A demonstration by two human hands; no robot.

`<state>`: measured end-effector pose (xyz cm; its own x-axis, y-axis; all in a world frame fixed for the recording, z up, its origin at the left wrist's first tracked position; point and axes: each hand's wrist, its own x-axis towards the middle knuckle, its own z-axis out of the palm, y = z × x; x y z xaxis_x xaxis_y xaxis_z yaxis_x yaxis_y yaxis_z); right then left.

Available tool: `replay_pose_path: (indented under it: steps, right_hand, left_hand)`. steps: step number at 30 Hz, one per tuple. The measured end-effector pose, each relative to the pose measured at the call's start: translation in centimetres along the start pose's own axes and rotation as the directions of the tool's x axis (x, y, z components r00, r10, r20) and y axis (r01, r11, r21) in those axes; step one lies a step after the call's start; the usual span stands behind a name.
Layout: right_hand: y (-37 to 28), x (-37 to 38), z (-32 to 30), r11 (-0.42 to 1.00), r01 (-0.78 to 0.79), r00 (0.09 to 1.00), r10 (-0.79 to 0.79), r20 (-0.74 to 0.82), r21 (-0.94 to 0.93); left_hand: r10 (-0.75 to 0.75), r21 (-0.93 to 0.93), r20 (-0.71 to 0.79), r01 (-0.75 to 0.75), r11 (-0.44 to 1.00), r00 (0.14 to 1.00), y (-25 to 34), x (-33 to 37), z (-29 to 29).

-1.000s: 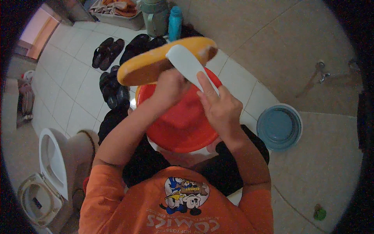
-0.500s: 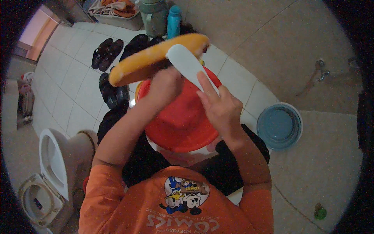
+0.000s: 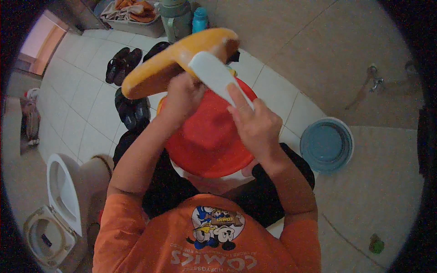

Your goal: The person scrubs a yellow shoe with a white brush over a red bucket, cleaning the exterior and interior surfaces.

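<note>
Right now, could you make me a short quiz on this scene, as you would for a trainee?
1. Which hand holds the white tool?
2. What is in the left hand: (a) a cup, (b) a yellow slipper, (c) a towel?
3. True or false: the blue basin stands to the right of the red basin.

Key: 1. The right hand. 2. b. 3. True.

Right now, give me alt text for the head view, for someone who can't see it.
A person's left-hand grip holds a yellow slipper while the right-hand grip holds a white paddle-shaped tool in front of it, over a red basin. Dark footwear and a toilet stand to the left; a blue-grey tub sits right.
</note>
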<state>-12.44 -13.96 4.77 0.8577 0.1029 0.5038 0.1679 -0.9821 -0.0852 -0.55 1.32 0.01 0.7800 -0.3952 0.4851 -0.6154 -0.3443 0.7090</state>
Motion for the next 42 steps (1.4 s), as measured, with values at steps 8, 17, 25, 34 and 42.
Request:
replay_pose_path:
  steps: [8,17,25,34,42]
  right_hand:
    - [1.0,1.3,0.0,0.984,-0.180,0.980,0.179,-0.082,-0.013]
    - [-0.1,0.5,-0.1,0.995,-0.098,0.995,0.098,0.027,-0.027]
    - [1.4,0.9,0.0,0.962,-0.272,0.959,0.272,-0.075,0.007]
    - [0.6,1.2,0.0,0.976,-0.215,0.976,0.216,0.019,-0.039]
    - [2.1,1.6,0.0,0.944,-0.327,0.944,0.328,-0.025,0.044]
  left_hand:
    - [0.138,0.045,0.104,-0.144,0.989,0.985,0.0,-1.7,1.5]
    - [0.050,0.113,-0.023,-0.047,0.993,0.998,-0.9,-0.9,-0.1]
    - [0.157,0.068,0.080,-0.163,0.984,0.984,-0.3,-1.9,1.1]
    - [0.163,0.028,-0.017,-0.162,0.986,0.987,0.8,-1.0,0.3]
    - [-0.219,-0.317,0.244,0.292,0.903,0.945,2.6,-0.7,-0.2]
